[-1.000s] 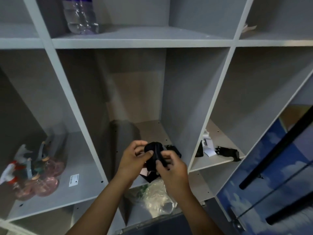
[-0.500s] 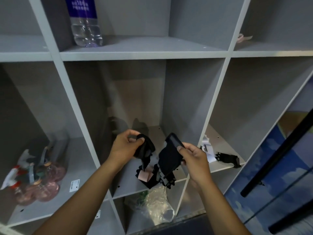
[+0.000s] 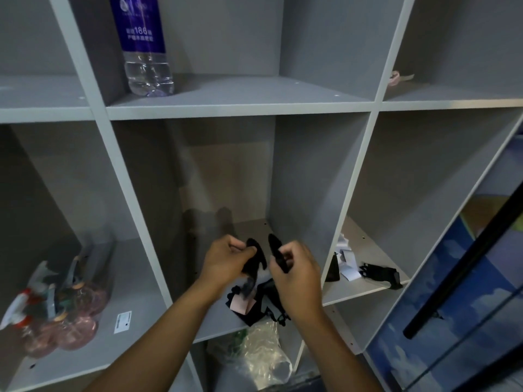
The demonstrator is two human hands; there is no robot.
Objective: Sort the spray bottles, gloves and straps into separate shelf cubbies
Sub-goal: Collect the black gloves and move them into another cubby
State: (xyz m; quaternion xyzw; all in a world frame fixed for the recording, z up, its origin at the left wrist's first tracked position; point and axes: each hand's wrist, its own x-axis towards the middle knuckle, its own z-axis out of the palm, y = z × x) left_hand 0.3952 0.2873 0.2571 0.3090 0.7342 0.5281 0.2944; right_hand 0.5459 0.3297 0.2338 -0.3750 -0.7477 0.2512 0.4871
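Note:
My left hand [image 3: 226, 257] and my right hand [image 3: 294, 267] each grip a black glove in front of the middle cubby. The left one's glove [image 3: 256, 257] dangles down; the right one's glove [image 3: 276, 251] pokes up past my fingers. Under them more black gloves [image 3: 256, 312] with a pink tag lie on the middle cubby floor. Pink spray bottles [image 3: 56, 315] with coloured triggers crowd the left cubby. Black straps [image 3: 379, 274] and white labels lie in the right cubby.
A water bottle [image 3: 145, 43] with a purple label stands on the upper shelf. A small pink item [image 3: 397, 77] sits in the upper right cubby. A crumpled clear plastic bag [image 3: 260, 355] fills the cubby below. A blue panel with black bars [image 3: 464, 278] is at the right.
My hands first held one bundled black item together, then pulled it apart into two gloves. They have since drawn closer again and the view has tilted up slightly.

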